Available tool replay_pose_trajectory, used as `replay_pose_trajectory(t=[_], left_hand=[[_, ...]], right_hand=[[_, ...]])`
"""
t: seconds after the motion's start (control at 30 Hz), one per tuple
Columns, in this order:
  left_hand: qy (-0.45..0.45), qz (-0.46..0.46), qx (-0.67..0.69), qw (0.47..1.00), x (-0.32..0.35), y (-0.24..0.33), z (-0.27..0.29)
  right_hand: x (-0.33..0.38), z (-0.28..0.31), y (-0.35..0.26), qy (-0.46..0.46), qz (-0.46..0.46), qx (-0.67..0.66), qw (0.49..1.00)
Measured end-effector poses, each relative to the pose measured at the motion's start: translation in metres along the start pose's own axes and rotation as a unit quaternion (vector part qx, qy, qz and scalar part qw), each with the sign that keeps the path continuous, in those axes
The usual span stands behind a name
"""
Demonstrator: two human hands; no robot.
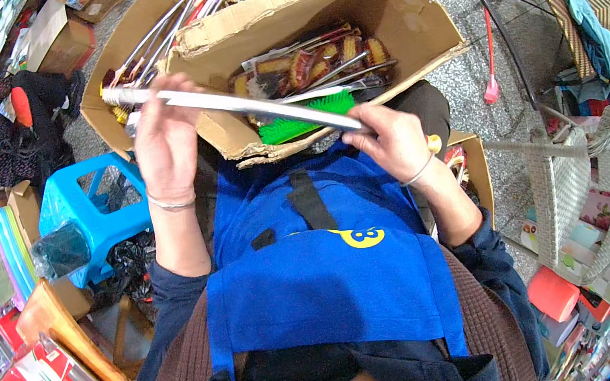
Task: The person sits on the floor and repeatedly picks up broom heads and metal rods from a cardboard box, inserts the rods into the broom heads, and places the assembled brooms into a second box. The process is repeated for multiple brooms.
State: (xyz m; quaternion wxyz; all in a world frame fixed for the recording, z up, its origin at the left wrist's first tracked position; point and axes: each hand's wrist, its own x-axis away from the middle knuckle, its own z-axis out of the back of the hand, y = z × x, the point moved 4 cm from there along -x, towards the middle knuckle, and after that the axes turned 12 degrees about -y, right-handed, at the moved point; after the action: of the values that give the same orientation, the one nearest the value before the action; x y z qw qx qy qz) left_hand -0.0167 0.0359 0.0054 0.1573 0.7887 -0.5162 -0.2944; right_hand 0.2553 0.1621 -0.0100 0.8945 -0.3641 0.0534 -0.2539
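The right hand (393, 142) clamps the near end of the silvery rod (249, 105); its far part crosses the left hand (166, 145), whose grip I cannot tell.

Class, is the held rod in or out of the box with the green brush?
Out: the right hand grips the rod, which crosses in front of the box.

Head-worn fisheye, close above, facing downward.

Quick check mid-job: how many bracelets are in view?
2: one bracelet on the wrist of the left hand, another bracelet on the wrist of the right hand. More may be hidden.
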Motion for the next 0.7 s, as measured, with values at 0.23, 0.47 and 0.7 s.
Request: replay_pose_trajectory(t=[0.23, 0.47, 0.7], left_hand=[[-0.037, 0.298, -0.543, 0.784, -0.032, -0.065, 0.019], [-0.166, 0.394, -0.667, 0.61, -0.108, -0.176, 0.106], [-0.01, 0.546, -0.657, 0.52, -0.095, -0.277, 0.233]], right_hand=[[-0.032, 0.047, 0.06, 0.136, 0.038, -0.639, 0.756], [-0.075, 0.012, 0.143, 0.158, 0.022, -0.826, 0.54], [-0.071, 0.005, 0.145, 0.152, -0.034, -0.819, 0.553]])
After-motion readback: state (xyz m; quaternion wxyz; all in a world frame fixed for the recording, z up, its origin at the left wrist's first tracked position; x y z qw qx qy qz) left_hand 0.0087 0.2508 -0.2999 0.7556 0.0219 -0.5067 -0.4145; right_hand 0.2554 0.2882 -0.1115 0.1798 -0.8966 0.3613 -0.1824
